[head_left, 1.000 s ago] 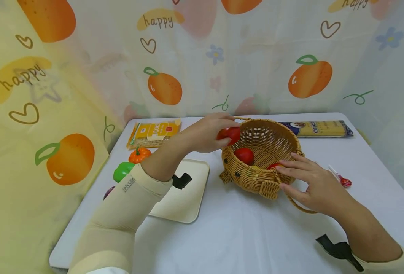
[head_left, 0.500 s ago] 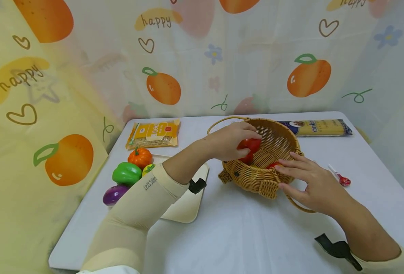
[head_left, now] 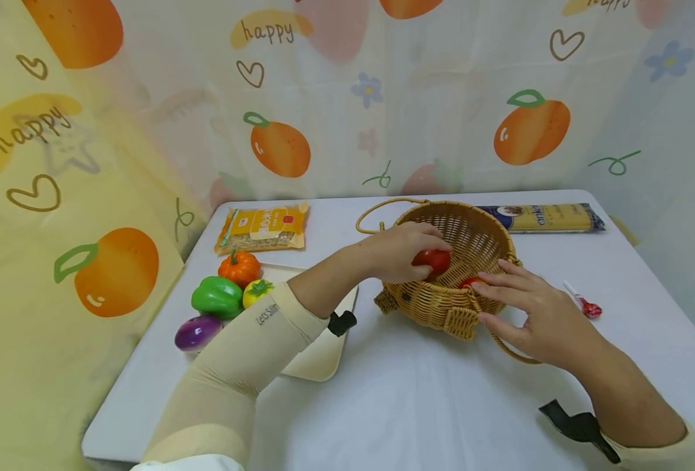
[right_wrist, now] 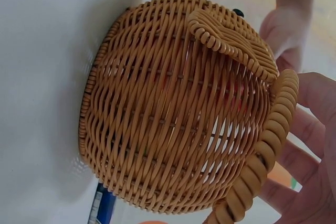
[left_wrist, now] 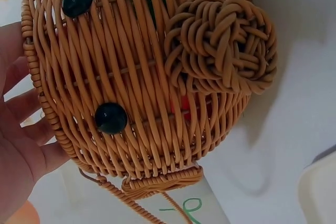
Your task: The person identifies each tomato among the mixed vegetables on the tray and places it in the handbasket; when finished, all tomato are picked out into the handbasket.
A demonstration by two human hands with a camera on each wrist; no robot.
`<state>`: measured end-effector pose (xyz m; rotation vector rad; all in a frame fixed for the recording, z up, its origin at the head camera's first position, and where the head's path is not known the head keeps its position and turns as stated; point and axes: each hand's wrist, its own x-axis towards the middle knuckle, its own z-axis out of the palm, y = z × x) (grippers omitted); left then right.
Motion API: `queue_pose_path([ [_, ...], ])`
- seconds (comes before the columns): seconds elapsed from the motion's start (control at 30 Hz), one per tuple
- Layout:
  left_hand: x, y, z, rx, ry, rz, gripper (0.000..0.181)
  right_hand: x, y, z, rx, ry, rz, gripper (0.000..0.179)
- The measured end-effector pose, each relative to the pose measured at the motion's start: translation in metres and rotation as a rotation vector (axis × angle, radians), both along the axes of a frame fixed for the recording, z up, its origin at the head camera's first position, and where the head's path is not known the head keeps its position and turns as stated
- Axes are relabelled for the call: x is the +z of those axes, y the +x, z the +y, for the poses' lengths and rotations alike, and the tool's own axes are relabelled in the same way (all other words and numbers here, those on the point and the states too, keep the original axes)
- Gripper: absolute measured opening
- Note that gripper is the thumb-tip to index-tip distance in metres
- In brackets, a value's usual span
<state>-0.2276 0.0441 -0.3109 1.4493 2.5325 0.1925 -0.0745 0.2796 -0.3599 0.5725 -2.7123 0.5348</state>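
Note:
A wicker basket with dark button eyes stands on the table, tilted toward me. My left hand reaches over its left rim and holds a glossy red, rounded toy fruit or vegetable inside it. The far fingers and the exact kind of this item are hidden. Another red item shows near the right rim. My right hand rests straight fingers on the right rim, its thumb outside near the hanging handle. Through the weave in the left wrist view, green and red patches appear.
Left of the basket, a cream tray lies partly under my left arm. Around it are an orange pumpkin, a green bell pepper, a purple eggplant and a yellow item. Behind sit a grain bag, pasta pack, and right a lollipop.
My left hand has moved right and down from above the left rim into the basket, carrying the red item. The left basket handle has come into view. My right hand has stayed put.

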Motion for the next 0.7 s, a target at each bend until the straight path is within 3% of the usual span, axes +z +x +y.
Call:
queue_pose_path([
  [0.2,0.004,0.001,-0.005,-0.001,0.018,0.009,0.049,0.0,0.001,0.0,-0.004,-0.005,-0.009,0.05],
  [0.5,0.012,0.006,-0.021,-0.034,0.049,0.081,0.048,0.0,0.001,0.0,-0.004,0.007,-0.009,0.048],
  [0.7,0.017,0.011,-0.038,0.009,0.033,0.104,0.051,-0.001,0.001,0.0,-0.001,0.012,0.007,0.049],
])
